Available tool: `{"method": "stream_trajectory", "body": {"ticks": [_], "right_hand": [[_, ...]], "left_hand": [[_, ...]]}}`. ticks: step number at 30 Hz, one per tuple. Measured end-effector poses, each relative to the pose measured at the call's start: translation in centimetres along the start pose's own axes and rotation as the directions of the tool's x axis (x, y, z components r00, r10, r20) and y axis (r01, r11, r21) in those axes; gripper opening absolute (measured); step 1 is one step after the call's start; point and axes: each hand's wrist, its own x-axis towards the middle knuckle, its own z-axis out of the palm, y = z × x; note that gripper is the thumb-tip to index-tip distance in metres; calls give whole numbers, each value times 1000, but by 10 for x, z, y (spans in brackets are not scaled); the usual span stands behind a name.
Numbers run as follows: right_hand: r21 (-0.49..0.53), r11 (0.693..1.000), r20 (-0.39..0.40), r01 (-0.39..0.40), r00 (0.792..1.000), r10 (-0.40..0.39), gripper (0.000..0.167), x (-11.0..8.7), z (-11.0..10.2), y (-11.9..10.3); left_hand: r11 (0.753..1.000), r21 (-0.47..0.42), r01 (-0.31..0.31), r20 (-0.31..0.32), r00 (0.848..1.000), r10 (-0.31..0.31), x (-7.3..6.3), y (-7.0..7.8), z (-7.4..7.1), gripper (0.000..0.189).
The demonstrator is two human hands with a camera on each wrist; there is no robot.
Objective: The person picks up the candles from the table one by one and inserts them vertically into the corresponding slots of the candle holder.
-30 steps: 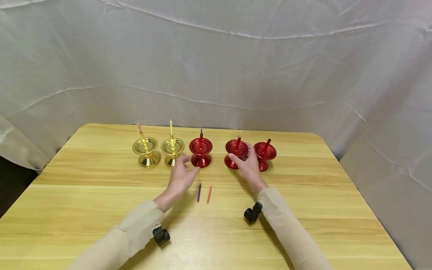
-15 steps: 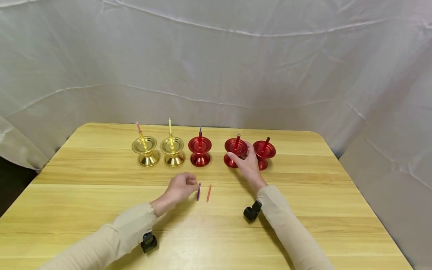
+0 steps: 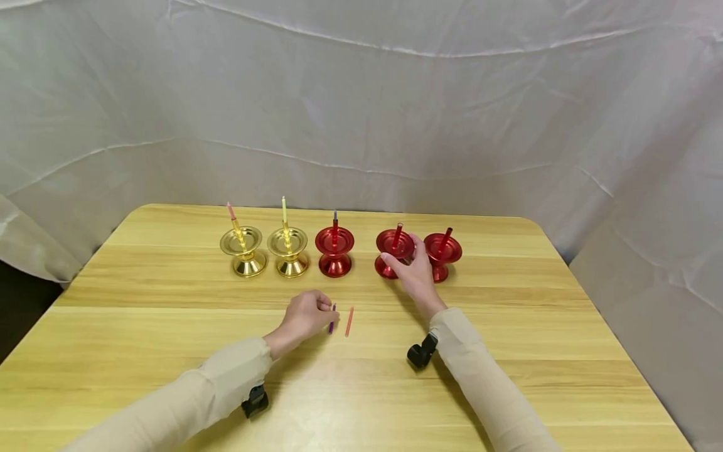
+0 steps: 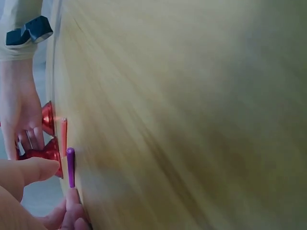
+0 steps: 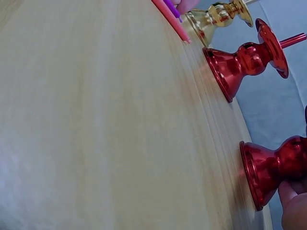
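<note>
In the head view my left hand is low over the table at the purple candle, which lies flat. Its thumb and fingertips stand apart about the candle in the left wrist view; no pinch shows. An orange candle lies just right of the purple one. My right hand grips a red candle holder round its narrow middle, thumb on the near left side. That holder stands upright with an empty tube; the fingers behind it are partly hidden.
Another red holder with an empty tube stands close right of my right hand. Left of it, a red holder carries a blue candle, and two gold holders carry yellow and pink candles. A draped cloth hangs behind the table.
My left hand has come down from near the middle red holder to the purple candle, its thumb now over it. My right hand still holds the same red holder in place.
</note>
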Motion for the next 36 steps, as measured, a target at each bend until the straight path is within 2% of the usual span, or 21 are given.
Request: {"method": "stream_trajectory", "body": {"ticks": [3, 8, 11, 14, 16, 20, 26, 30, 32, 36], "right_hand": [[-5, 1000, -4, -9, 1000, 8, 83, 0, -1, 0], [-13, 1000, -1, -8, 1000, 8, 83, 0, -2, -1], [-14, 1000, -4, -5, 1000, 5, 84, 1, -2, -1], [-11, 1000, -4, -3, 1000, 3, 84, 1, -2, 0], [-17, 1000, -2, -3, 1000, 2, 84, 1, -1, 1], [-36, 999, 0, -1, 1000, 1, 84, 1, 0, 3], [-33, 999, -3, 12, 1000, -12, 83, 0, 0, 5], [-27, 1000, -3, 16, 1000, -16, 82, 0, -1, 4], [-25, 1000, -3, 17, 1000, -17, 82, 0, -1, 4], [-26, 999, -2, 20, 1000, -20, 83, -1, -1, 4]], "left_hand": [[1000, 28, -12, -22, 1000, 12, 2, -1, 2, 19], [994, 86, -61, -65, 996, 66, 5, -5, 6, 12], [991, 94, -100, -91, 990, 108, 5, -6, 8, 6], [989, 71, -128, -100, 986, 134, 5, -6, 10, 8], [990, 41, -134, -92, 986, 137, 4, -6, 10, 10], [992, -64, -110, -75, 992, 105, 4, -4, 8, 14], [979, -198, -38, -61, 998, 26, 8, 2, 4, 18], [951, -310, 6, -52, 998, -23, 13, 9, 2, 21], [932, -363, -2, -62, 998, -22, 16, 13, 1, 21], [896, -440, -58, -106, 994, 12, 22, 23, 0, 21]]}}
